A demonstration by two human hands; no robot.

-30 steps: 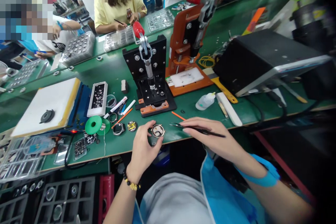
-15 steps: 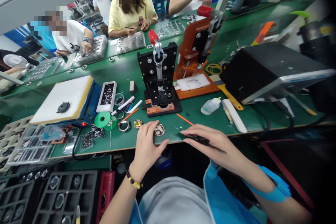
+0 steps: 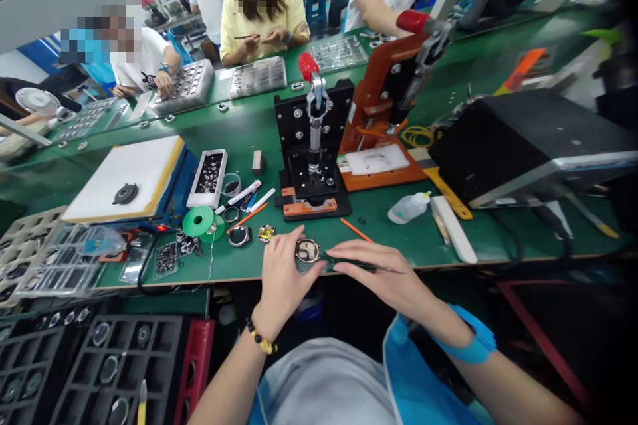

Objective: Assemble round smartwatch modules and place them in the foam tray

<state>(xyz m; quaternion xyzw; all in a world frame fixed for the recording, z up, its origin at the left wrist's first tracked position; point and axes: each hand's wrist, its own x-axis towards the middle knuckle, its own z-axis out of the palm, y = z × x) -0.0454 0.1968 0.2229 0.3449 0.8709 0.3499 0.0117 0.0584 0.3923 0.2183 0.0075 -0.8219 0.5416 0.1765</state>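
My left hand point(image 3: 285, 267) curves round a round watch case point(image 3: 308, 251) at the bench's front edge, fingers at its left and thumb below it. In my right hand point(image 3: 381, 273) is a pair of dark tweezers point(image 3: 393, 270), pinched between thumb and fingers, with the tips pointing left close to the case's right rim. Whether the tips touch it I cannot tell. Left of my left hand lie a round watch movement with yellow parts point(image 3: 266, 233) and another dark-faced watch case point(image 3: 239, 236).
Behind my hands stand a black toggle press point(image 3: 315, 146) and an orange press point(image 3: 381, 106). A solder spool point(image 3: 199, 220), a white parts box point(image 3: 208, 178) and a blue heating plate point(image 3: 124, 179) are to the left. A squeeze bottle point(image 3: 409, 207) lies right. Co-workers sit across the bench.
My right hand has moved left with the tweezers, bringing their tips up to the watch case. The left hand stays at the case. The whole view has shifted slightly.
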